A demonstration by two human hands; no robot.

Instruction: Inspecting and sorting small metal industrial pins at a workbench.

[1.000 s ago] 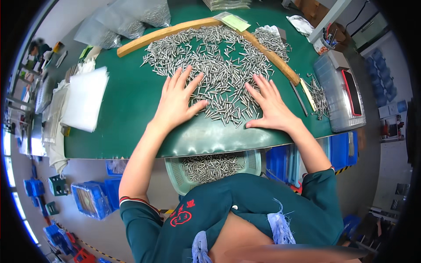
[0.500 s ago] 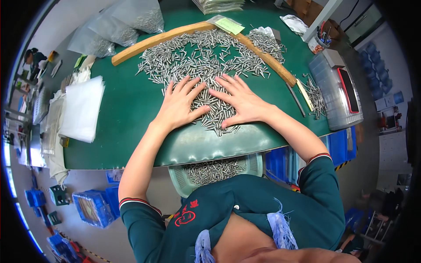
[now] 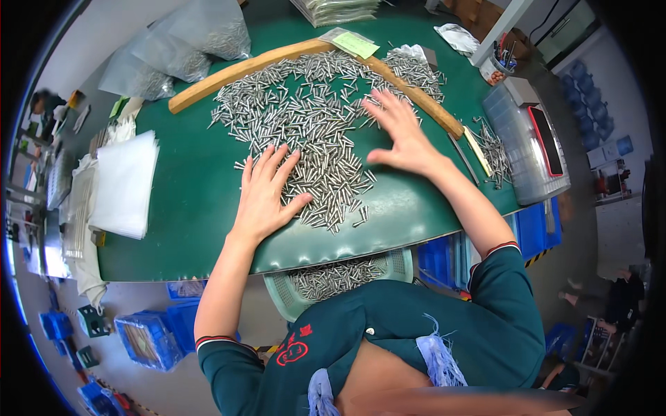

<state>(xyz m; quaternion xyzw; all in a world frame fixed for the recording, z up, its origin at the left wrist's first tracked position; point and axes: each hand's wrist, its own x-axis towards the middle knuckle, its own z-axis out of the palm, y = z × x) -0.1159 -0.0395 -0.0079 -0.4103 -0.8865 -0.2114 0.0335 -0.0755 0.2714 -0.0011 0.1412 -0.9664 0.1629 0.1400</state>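
Left hand (image 3: 266,196) flat and wide open on the green worktop (image 3: 187,187), fingers spread, touching the lower left edge of the pile of metal pins (image 3: 316,132) at frame centre. Right hand (image 3: 402,135) also wide open, palm down on the right part of the pile. Curved wooden strip (image 3: 250,69) behind the pins. Green basket (image 3: 333,277) with more pins just below the worktop edge.

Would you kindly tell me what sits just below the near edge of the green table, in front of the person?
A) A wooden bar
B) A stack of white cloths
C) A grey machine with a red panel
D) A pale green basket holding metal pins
D: a pale green basket holding metal pins sits under the near edge of the green table, between the person's forearms.
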